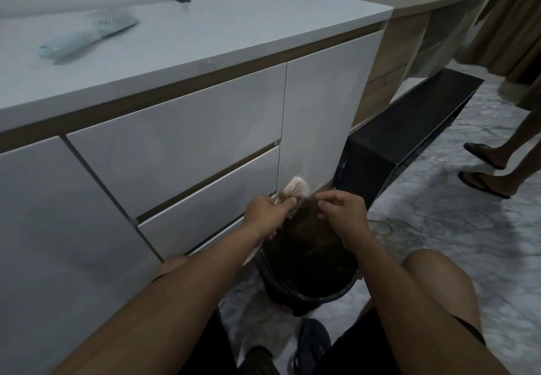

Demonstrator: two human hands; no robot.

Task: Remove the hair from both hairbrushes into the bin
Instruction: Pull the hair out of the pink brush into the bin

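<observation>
My left hand [265,215] grips a pink hairbrush [296,191] by its neck, bristles facing right, just above a black bin [310,292] that stands on the floor between my knees. My right hand [342,216] is next to the bristles with thumb and fingers pinched together; whether hair is between them is too fine to tell. The bin's inside is dark, with a brownish mass under my hands. A second, pale green hairbrush [87,36] lies on the white cabinet top [205,37] at the far left, well away from both hands.
White drawer fronts [175,128] stand close in front of me. A black low bench [409,122] sits to the right of the bin. Another person's legs in sandals [486,169] stand on the marble floor at right. A dark sandal [310,345] lies near my feet.
</observation>
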